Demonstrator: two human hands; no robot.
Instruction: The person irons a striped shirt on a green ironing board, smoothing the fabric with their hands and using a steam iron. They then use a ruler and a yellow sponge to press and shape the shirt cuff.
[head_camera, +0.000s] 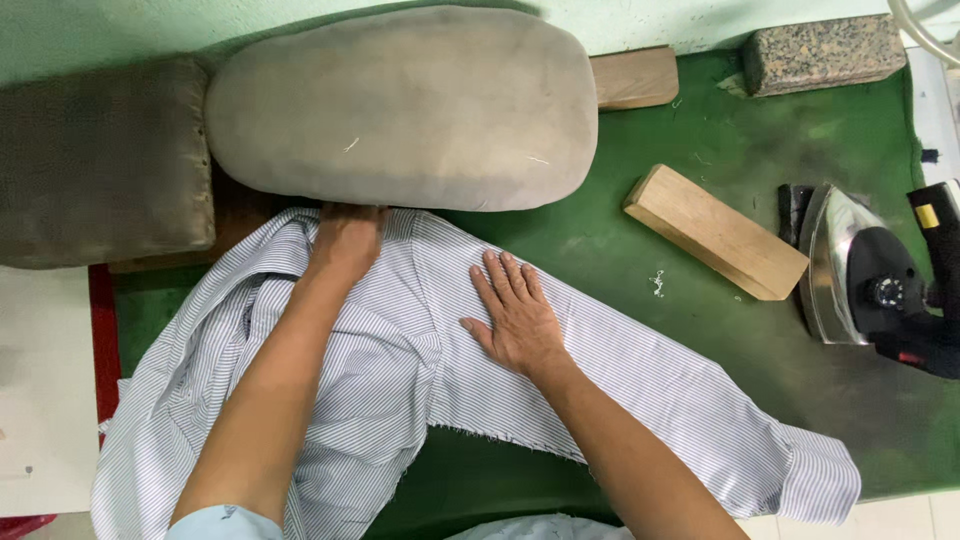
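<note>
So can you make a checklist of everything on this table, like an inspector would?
Surface: green cloth table, worn and stained, with white flecks.
Job's things: striped shirt spread flat, one sleeve stretched to the right; grey pad just behind it.
Clutter: wood block, second wood block, stone block, brown cushion.
Hands: left hand on the shirt at the pad's edge, fingers hidden; right hand flat and open on the shirt.
Cables: white cord at the top right corner.
Surroundings: iron resting at right; pale wall behind.
</note>
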